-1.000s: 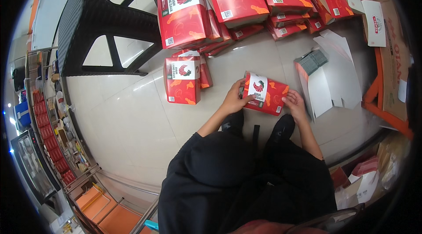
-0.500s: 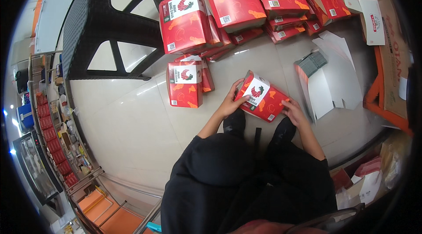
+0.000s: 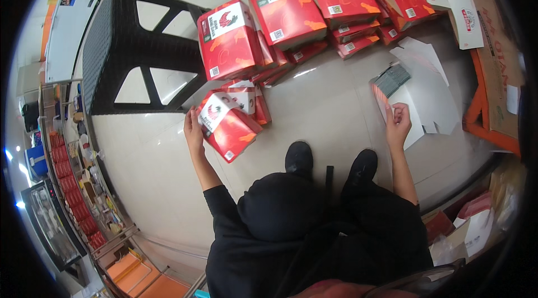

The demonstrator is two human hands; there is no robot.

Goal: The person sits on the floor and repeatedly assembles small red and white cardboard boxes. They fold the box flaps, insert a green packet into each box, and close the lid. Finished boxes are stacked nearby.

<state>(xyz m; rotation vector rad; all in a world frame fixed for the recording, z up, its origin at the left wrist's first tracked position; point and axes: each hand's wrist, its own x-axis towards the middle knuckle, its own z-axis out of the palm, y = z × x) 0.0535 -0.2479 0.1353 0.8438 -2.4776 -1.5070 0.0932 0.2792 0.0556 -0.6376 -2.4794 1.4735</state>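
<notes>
My left hand [image 3: 194,127] grips a red paper food box [image 3: 228,131] with a white printed panel by its left edge. The box is tilted and overlaps a small stack of similar boxes [image 3: 261,108] on the floor. On the right, my right hand [image 3: 398,120] is over the near part of a pile of flat white carton blanks [image 3: 423,108], fingers curled in. Whether it pinches a blank's edge is too small to tell. A dark greyish bundle of edges [image 3: 392,81] shows at the pile's left end.
Several stacks of red boxes [image 3: 287,9] stand along the far side. A black plastic stool [image 3: 103,54] is at the left. At the right are a brown cardboard carton [image 3: 493,46] and an orange frame [image 3: 493,134]. My black shoes [image 3: 299,158] stand on the tiled floor [image 3: 168,169].
My left hand has carried the red box left to the small stack. My right hand has let go of it and moved right to the pile of white blanks. The view has shifted slightly.
</notes>
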